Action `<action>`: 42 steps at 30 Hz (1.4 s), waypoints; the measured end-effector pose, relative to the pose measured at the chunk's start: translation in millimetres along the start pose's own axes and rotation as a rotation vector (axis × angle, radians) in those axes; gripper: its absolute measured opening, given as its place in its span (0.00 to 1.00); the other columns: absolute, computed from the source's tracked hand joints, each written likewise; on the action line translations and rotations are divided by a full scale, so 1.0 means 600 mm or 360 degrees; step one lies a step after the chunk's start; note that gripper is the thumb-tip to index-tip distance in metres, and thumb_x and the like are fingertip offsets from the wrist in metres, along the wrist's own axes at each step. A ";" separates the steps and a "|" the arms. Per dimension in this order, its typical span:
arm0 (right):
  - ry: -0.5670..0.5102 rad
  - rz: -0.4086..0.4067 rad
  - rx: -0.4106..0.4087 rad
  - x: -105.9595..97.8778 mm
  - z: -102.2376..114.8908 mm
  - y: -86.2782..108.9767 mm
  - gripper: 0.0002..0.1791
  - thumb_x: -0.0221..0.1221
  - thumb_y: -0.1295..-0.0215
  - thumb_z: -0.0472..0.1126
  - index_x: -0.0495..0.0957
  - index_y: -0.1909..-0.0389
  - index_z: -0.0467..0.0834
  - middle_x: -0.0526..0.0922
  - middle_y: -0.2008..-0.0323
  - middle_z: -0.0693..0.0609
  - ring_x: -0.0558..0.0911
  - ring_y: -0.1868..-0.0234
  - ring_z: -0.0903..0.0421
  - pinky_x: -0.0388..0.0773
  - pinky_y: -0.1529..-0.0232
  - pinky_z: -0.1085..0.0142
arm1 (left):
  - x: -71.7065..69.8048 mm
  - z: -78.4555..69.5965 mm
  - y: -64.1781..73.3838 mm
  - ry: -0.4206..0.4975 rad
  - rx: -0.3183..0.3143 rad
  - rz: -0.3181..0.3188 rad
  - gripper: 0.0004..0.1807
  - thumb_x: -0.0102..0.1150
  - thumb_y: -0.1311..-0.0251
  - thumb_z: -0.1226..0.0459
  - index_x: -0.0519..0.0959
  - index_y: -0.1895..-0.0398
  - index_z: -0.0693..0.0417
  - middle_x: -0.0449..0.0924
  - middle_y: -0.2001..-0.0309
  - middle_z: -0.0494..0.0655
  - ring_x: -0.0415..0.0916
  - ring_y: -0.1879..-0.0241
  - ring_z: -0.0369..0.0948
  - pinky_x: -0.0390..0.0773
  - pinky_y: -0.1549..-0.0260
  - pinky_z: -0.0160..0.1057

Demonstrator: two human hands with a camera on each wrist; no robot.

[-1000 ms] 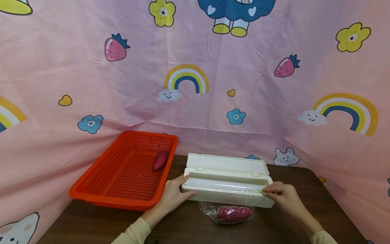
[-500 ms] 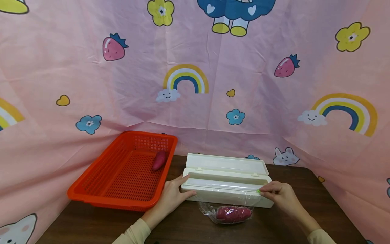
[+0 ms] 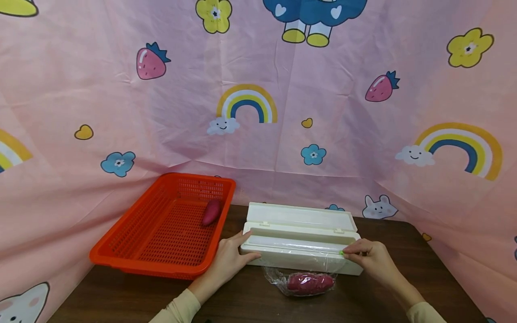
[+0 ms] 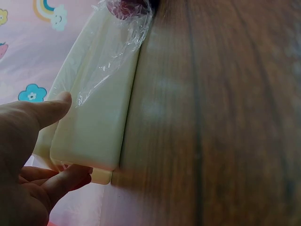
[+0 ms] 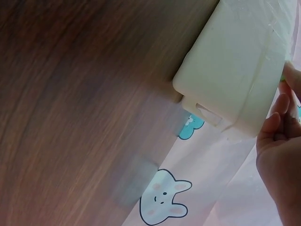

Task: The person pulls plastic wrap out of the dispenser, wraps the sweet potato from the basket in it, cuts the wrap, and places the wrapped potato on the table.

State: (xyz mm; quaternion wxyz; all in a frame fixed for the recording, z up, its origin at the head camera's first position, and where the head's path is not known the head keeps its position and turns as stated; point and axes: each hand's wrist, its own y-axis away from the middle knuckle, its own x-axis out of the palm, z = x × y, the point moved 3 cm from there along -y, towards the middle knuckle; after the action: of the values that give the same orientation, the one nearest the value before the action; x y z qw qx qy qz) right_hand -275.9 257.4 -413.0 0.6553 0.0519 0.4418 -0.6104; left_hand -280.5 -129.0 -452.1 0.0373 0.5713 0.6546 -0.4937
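A white cling film dispenser (image 3: pixel 299 260) lies on the table with its lid (image 3: pixel 300 217) raised toward the back and a film roll (image 3: pixel 299 244) inside. My left hand (image 3: pixel 228 258) grips its left end, thumb on the front wall and fingers around the end. Between thumb and fingertips, my right hand (image 3: pixel 373 258) pinches a small green slide cutter (image 3: pixel 341 252) on the front rim, near the right end. Clear film (image 3: pixel 276 278) hangs over the front wall down to a reddish-purple sweet potato (image 3: pixel 310 283), which lies wrapped in it before the box.
An orange-red perforated plastic basket (image 3: pixel 105 258) stands at the left, close to my left forearm. One unwrapped sweet potato (image 3: pixel 212 212) lies in it by the right wall. Behind the dark wooden table (image 3: pixel 408 269) hangs a pink printed cloth (image 3: pixel 335 148).
My right hand and the green slide cutter have shifted slightly left along the rim. The left hand keeps its grip on the dispenser, and the wrapped sweet potato stays in place.
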 end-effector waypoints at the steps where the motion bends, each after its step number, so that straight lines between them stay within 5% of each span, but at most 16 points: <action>1: -0.0006 0.0005 0.0003 0.001 0.000 0.000 0.04 0.74 0.47 0.32 0.90 0.71 0.45 0.87 0.72 0.48 0.75 0.72 0.70 0.73 0.76 0.70 | 0.000 0.000 0.000 0.0000 -0.0002 0.0004 0.38 0.82 0.58 0.51 0.83 0.41 0.58 0.81 0.44 0.68 0.84 0.48 0.57 0.85 0.53 0.50; 24: -0.0115 0.0018 0.0101 0.009 -0.001 -0.002 0.05 0.72 0.46 0.30 0.91 0.68 0.41 0.86 0.72 0.48 0.75 0.72 0.70 0.74 0.76 0.72 | 0.001 -0.002 -0.002 0.0039 0.0008 0.0016 0.39 0.82 0.58 0.52 0.83 0.41 0.59 0.80 0.42 0.67 0.84 0.47 0.57 0.85 0.53 0.51; 42: -0.0127 -0.0007 0.0006 0.019 0.004 -0.005 0.06 0.72 0.46 0.28 0.91 0.69 0.41 0.88 0.71 0.47 0.78 0.69 0.72 0.77 0.72 0.73 | 0.001 -0.001 -0.002 0.0048 0.0030 -0.0002 0.39 0.83 0.58 0.53 0.82 0.41 0.61 0.80 0.42 0.67 0.83 0.46 0.55 0.85 0.52 0.50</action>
State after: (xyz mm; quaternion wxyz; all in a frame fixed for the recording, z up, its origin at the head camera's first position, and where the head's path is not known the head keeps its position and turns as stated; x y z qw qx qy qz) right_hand -279.1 246.8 -417.3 0.6710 0.0277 0.4143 -0.6142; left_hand -281.3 -128.1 -451.8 0.0218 0.5786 0.6507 -0.4912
